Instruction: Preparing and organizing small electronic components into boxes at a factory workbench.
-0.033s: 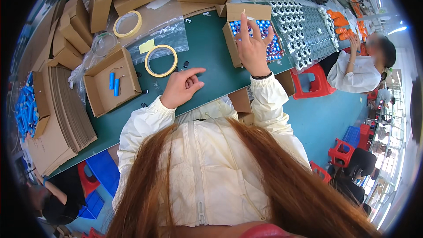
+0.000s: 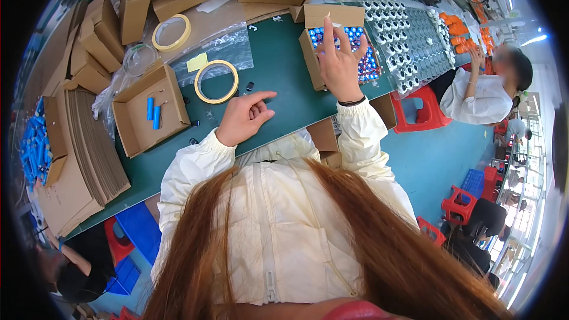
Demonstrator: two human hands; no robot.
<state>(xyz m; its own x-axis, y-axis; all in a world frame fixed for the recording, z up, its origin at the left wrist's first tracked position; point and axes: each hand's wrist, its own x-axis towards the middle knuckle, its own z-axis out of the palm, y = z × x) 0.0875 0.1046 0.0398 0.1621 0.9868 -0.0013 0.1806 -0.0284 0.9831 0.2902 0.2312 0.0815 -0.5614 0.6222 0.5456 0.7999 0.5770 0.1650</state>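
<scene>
My right hand [image 2: 342, 70] is over a cardboard box [image 2: 314, 62] packed with upright blue cylindrical battery cells [image 2: 370, 59]. Its index finger points away from me, its fingers are apart, and nothing shows in its grasp. The hand hides part of the box. My left hand [image 2: 244, 117] rests near the front edge of the green table [image 2: 284, 77], index finger stretched out and the others loosely bent, holding nothing visible. Just beyond it lies a roll of yellowish tape [image 2: 235, 83]. Farther left, an open cardboard box [image 2: 127, 136] contains two blue cells [image 2: 157, 117] with thin wires.
Flattened cardboard [image 2: 101, 148] is stacked at left, beside a pile of blue cells [image 2: 35, 148]. Another tape roll [image 2: 187, 34] lies on plastic film near empty boxes [image 2: 98, 41]. Trays of white parts [image 2: 398, 41] stand at right, near a red stool [image 2: 438, 121] and a seated person [image 2: 480, 98].
</scene>
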